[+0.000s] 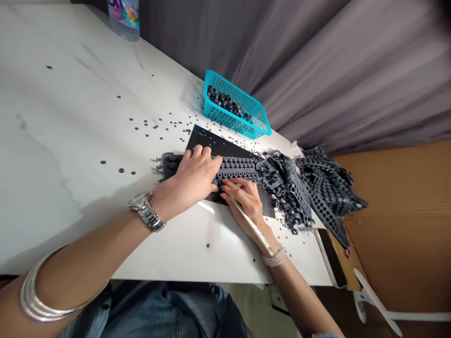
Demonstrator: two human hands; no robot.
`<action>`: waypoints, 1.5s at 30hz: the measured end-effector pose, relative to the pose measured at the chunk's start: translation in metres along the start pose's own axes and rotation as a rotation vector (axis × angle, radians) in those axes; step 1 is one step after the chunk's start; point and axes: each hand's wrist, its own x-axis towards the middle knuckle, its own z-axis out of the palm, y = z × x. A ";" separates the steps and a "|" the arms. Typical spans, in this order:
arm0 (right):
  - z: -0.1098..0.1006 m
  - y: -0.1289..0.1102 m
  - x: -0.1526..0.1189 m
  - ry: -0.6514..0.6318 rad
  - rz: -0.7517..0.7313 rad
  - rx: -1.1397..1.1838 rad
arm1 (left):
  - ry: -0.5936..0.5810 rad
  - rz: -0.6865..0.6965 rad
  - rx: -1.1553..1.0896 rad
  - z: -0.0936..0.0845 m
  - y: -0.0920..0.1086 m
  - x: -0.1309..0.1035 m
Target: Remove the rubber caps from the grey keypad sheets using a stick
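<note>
A dark grey sheet (237, 165) with rows of round, ring-shaped parts lies across a flat black board (225, 144). My left hand (197, 173) is closed over the left part of this sheet, fingers curled across its far edge and thumb at the near side. My right hand (244, 202) grips a slim white pen-like stick (251, 224), which lies along the palm towards the wrist. Its fingertips touch the sheet's near edge beside my left thumb. The tip of the stick is hidden at the fingers.
A turquoise basket (236, 123) holds many small dark pieces. Heaped perforated sheets (291, 188) lie right of the board, with another pile (326, 180) beyond. Small dark discs (121, 170) are scattered over the white table (70, 141). A bottle (125, 21) stands far left; a phone (331, 257) lies right.
</note>
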 end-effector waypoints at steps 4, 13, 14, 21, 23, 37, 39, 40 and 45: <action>0.000 -0.001 0.000 -0.012 -0.046 -0.029 | 0.004 0.006 0.014 0.000 0.001 0.000; 0.000 0.000 0.001 -0.091 -0.238 -0.184 | -0.024 -0.008 0.024 0.001 0.002 0.002; 0.000 -0.001 0.002 -0.122 -0.238 -0.200 | -0.027 -0.007 0.021 0.001 0.002 0.002; -0.003 0.006 0.004 0.133 -0.043 -0.168 | -0.037 -0.015 0.003 -0.003 0.000 0.002; -0.010 0.015 -0.001 0.280 0.158 -0.157 | -0.034 -0.016 -0.009 -0.005 0.002 0.002; 0.000 0.035 -0.019 -0.099 0.535 -0.107 | 0.097 -0.223 -0.050 -0.002 -0.020 0.019; 0.003 0.046 -0.008 -0.099 0.530 -0.091 | 0.065 -0.281 -0.070 -0.001 -0.032 0.023; 0.004 0.052 -0.003 -0.091 0.523 -0.080 | 0.054 -0.299 -0.084 0.002 -0.037 0.025; 0.006 0.073 0.018 -0.037 0.483 -0.044 | 0.054 -0.278 -0.085 0.020 -0.042 0.037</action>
